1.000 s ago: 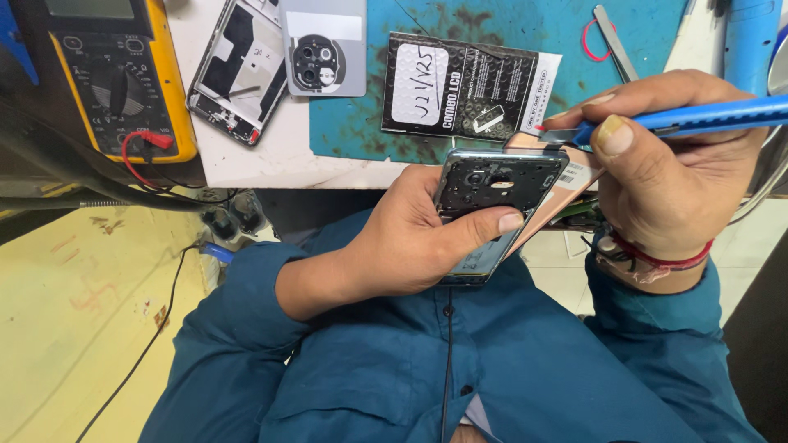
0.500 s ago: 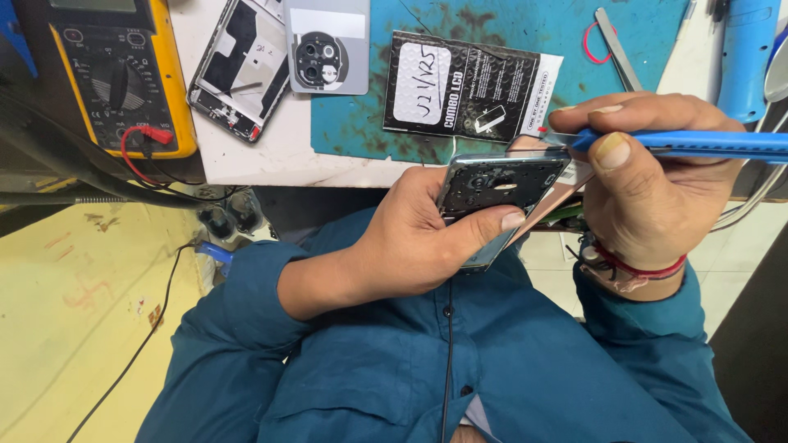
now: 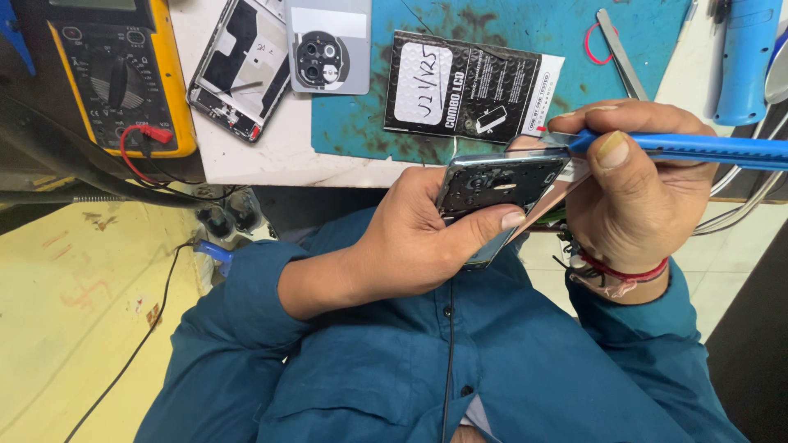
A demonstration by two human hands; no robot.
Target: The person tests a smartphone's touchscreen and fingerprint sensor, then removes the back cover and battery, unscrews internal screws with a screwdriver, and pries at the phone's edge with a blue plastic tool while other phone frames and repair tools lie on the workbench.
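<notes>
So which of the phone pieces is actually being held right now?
The opened phone gripped in the left hand; the frame and grey back cover lie on the bench.

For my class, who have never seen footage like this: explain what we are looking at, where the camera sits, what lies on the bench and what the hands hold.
There is no machine here: a person works with bare hands, filmed by a camera on their head looking down, so the blue-sleeved arms reach up into the picture. The left hand grips an opened phone. The right hand holds a blue-handled tool with its tip at the phone's edge. On the bench lie a yellow multimeter, a bare phone frame, a grey back cover with camera rings, a black parts packet on a blue mat, and tweezers.
</notes>
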